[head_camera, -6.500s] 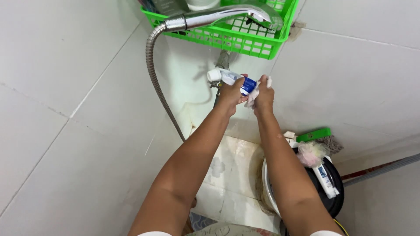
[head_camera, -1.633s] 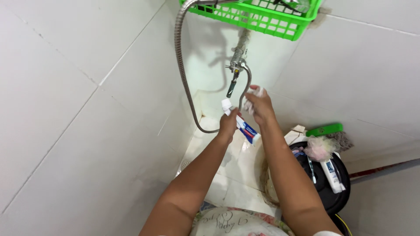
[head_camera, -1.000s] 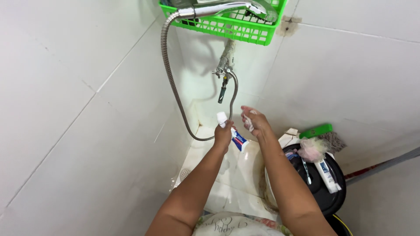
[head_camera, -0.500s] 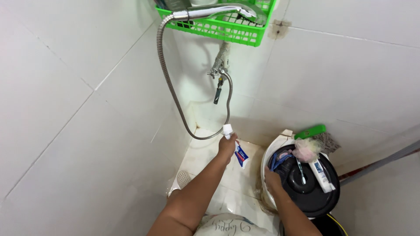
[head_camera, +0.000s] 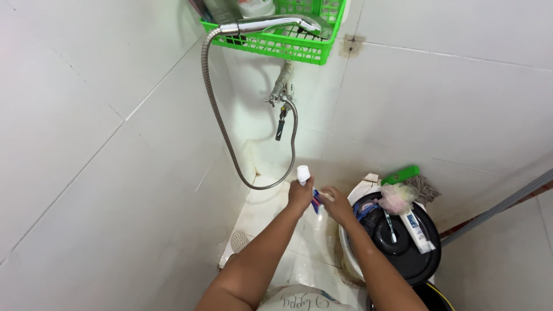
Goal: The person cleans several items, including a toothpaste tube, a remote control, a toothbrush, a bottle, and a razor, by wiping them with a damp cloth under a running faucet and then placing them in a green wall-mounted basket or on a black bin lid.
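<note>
Head view: left hand (head_camera: 300,194) is gripping a white-capped tube with blue and red print (head_camera: 306,183), cap pointing to 12 o'clock; right hand (head_camera: 336,204) is sitting at its 3 o'clock, fingers pinching the tube's lower end; round black lid (head_camera: 423,253) is lying further toward 3 o'clock, white toothpaste tube (head_camera: 416,229) on it.

- Right hand (head_camera: 336,205): withdrawn to the black lid (head_camera: 403,245) half a second ago, now brought back beside the left hand (head_camera: 300,196), fingers at the tube.
- Toothpaste tube (head_camera: 305,178): earlier raised near the tap (head_camera: 280,99), now held lower, white cap upward.
- View: widened; green basket (head_camera: 282,34) is seen higher.
</note>
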